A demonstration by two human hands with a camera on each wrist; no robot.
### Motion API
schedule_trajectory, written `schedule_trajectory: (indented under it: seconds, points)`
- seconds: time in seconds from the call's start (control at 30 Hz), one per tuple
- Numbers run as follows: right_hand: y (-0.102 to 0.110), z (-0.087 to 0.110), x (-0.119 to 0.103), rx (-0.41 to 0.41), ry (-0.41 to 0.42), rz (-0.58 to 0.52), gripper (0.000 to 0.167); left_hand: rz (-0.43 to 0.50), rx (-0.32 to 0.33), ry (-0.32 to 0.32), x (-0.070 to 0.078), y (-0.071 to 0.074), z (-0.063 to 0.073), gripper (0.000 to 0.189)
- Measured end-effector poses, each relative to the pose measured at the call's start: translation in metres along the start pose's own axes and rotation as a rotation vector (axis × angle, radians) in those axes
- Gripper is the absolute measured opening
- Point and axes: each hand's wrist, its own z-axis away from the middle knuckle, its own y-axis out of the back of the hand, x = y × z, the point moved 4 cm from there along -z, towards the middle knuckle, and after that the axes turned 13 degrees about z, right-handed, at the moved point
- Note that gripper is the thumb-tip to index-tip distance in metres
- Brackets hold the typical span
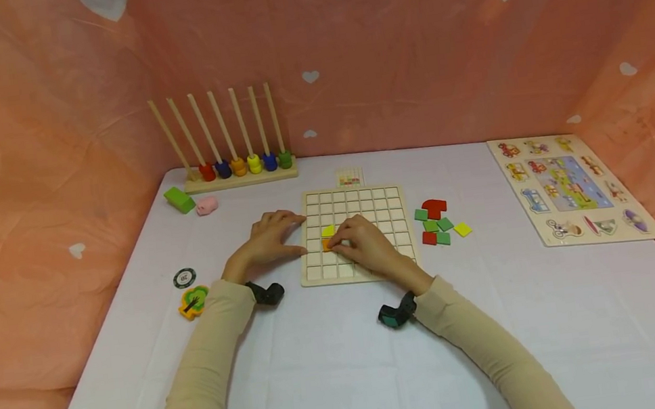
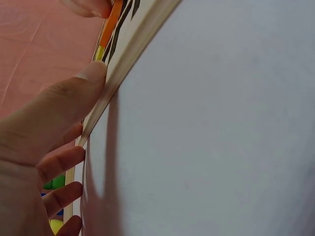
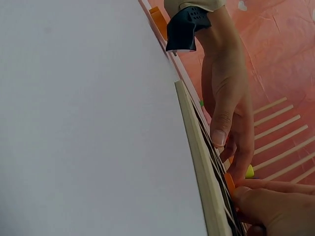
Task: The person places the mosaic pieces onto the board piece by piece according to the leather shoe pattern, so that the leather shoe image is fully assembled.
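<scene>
A wooden grid board (image 1: pixel 385 204) with raised square cells lies flat on the table. On its left part sits a yellow square tile (image 1: pixel 327 230), and just below that an orange square tile (image 1: pixel 326 245). My right hand (image 1: pixel 366 244) reaches over the board and pinches this orange tile at the grid; the right wrist view shows the tile (image 3: pixel 230 184) standing tilted at the fingertips. At the board's left edge is my left hand (image 1: pixel 270 239), fingers spread and thumb apart. In the left wrist view its thumb (image 2: pixel 88 81) touches the board's rim.
Right of the board lie green tiles (image 1: pixel 431 226), red pieces (image 1: pixel 435 207) and a yellow tile (image 1: pixel 462 229). A small pattern card (image 1: pixel 349 177) is behind it. Around stand a peg rack (image 1: pixel 241 180), green block (image 1: pixel 180 200), pink figure (image 1: pixel 207 205), round chip (image 1: pixel 184 278), tree piece (image 1: pixel 193 302) and picture puzzle (image 1: pixel 577 191).
</scene>
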Motion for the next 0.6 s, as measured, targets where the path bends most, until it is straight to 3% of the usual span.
schedule_trajectory:
  seconds: [0.43,0.6]
  points:
    - [-0.0043,-0.0028,-0.0006,0.07,-0.017,0.012,0.005,-0.016,0.007,-0.016,-0.0012,-0.0003,-0.0008,0.07]
    - [-0.0037,-0.0028,-0.0012,0.057,-0.022,-0.005,0.005,-0.008,0.005,-0.013,-0.0022,-0.001,-0.0008,0.07]
